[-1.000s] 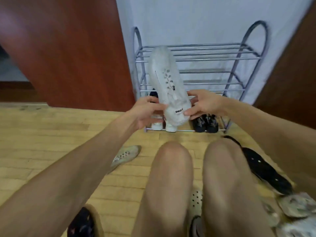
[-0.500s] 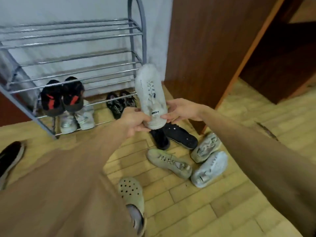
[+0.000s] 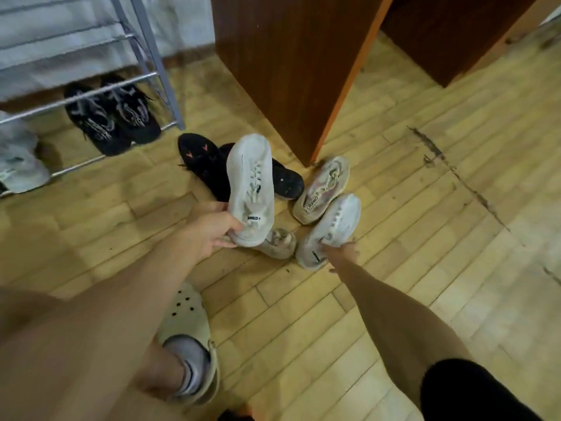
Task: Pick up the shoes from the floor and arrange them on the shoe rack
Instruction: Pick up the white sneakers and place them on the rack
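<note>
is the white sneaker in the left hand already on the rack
No, the left hand holds the white sneaker above the floor, away from the rack.

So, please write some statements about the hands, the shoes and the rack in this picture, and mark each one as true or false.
1. The left hand holds a white sneaker by its heel end. True.
2. The right hand is on the black shoes beside the rack. False: it touches a second white sneaker lying on the floor.
3. A pair of black sneakers sits on the lowest tier of the shoe rack. True.
4. Both hands grip the same sneaker. False: each hand is on a different one.
5. The person is barefoot. False: the visible foot wears a beige clog and a grey sock.
</note>
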`<state>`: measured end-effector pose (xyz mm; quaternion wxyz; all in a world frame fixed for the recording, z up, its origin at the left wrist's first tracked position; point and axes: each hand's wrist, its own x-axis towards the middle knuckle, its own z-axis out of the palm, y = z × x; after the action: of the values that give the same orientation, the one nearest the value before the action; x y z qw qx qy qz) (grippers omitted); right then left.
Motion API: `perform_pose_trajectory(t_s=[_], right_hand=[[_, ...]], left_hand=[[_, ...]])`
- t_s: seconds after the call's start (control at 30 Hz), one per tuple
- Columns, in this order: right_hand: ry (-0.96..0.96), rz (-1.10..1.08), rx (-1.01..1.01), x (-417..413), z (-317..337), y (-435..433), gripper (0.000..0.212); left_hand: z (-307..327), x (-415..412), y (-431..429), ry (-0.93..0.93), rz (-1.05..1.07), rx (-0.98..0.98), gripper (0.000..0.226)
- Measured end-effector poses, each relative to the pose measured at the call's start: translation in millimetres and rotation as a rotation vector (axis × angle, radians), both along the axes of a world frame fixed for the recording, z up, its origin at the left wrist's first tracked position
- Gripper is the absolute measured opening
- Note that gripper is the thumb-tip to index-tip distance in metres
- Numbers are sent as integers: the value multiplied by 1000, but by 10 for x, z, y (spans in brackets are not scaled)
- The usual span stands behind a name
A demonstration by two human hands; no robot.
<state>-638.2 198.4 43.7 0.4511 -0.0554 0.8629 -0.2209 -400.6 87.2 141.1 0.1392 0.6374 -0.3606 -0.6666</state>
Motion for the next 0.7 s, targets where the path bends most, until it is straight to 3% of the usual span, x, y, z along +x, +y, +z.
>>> perform_pose_trajectory(t_s=[0.1,0.23,0.4,0.5,0.6,0.7], right_hand=[[-192,-208,-26,138,-216,66,49],[-256,-319,-79,270,-228,18,41],[-388,-406,-147,260,-98,124,34],[-474,-407,-170,229,-46,271,29],[-463,-409,-196,251,126,386,37],[-415,-398,-253,376,386,336,40]], left_hand=[[10,-42,9,18,21,3,40],[22,61,32,-8,12,-6,59],[57,157,127,31,72,12,41],[132,140,146,58,92,16,53],[205,121,221,37,83,-31,58],[264,94,320,20,118,-47,48]])
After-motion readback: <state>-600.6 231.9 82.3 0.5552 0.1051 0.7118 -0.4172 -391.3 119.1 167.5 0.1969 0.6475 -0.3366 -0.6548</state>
